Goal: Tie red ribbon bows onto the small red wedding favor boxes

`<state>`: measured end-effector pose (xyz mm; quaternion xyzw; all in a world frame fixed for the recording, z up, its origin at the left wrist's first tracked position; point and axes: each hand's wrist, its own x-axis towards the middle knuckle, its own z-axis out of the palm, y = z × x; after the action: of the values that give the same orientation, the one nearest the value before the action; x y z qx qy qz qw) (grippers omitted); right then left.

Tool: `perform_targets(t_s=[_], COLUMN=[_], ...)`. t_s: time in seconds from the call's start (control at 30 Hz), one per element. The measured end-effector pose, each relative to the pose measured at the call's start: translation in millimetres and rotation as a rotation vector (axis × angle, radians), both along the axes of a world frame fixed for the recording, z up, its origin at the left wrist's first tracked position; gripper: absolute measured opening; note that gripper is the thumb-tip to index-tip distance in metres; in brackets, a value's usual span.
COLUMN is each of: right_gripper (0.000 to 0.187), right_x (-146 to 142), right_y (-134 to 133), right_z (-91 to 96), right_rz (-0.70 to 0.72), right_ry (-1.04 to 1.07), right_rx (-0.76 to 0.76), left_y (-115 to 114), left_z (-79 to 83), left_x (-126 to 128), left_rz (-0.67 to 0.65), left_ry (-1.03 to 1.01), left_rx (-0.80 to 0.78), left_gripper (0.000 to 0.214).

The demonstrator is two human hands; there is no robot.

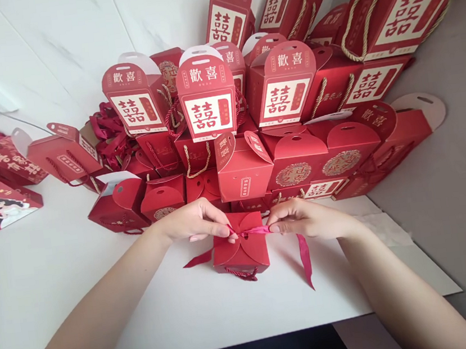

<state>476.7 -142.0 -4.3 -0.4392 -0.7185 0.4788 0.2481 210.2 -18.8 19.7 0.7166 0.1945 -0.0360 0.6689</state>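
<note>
1. The head-worn camera is looking forward and down from the person's head, high above the hands.
2. It is facing across a white table (216, 318) toward a marble-patterned wall (51, 44) at upper left.
3. It is viewing closely: the left hand (194, 221) and right hand (310, 219) are entering from the lower corners, meeting at centre over a red box (238, 250) and red ribbon (252, 231).
4. It is catching stacked red gift boxes (207, 101) farther off, across the upper middle.

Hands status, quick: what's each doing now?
Left hand: closed, pinching the red ribbon on the red gift box.
Right hand: closed, pinching the same ribbon.
</note>
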Motion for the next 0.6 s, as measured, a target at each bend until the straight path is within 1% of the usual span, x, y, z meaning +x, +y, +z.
perform_targets(t_s=[0.13, 0.23, 0.37, 0.43, 0.53, 0.6], right_gripper=[0.024, 0.021, 0.02, 0.02, 0.019, 0.019], right_x=[2, 0, -5, -6, -2, 5], right_y=[-2, -3, -1, -1, -1, -1], right_z=[-1.0, -1.9, -1.1, -0.1, 1.2, 1.6], right_rz=[0.069, 0.099, 0.109, 0.108, 0.099, 0.093], right_ry=[0.104, 0.197, 0.277, 0.312, 0.312, 0.294], right_rx=[-0.145, -0.193, -0.129, -0.104, -0.092, -0.095], left_y=[-4, -10, -18, -19, -14, -8], left_z=[3.8, 5.8, 5.0, 5.8, 11.9, 18.8], left_x=[2, 4, 8, 9, 4, -3], left_rz=[0.038, 0.072, 0.174, 0.193, 0.156, 0.103], left_ry=[0.066, 0.075, 0.007, -0.035, -0.065, -0.009], left_rx=[0.085, 0.164, 0.237, 0.266, 0.262, 0.204], left_gripper=[0.024, 0.026, 0.027, 0.025, 0.02, 0.019])
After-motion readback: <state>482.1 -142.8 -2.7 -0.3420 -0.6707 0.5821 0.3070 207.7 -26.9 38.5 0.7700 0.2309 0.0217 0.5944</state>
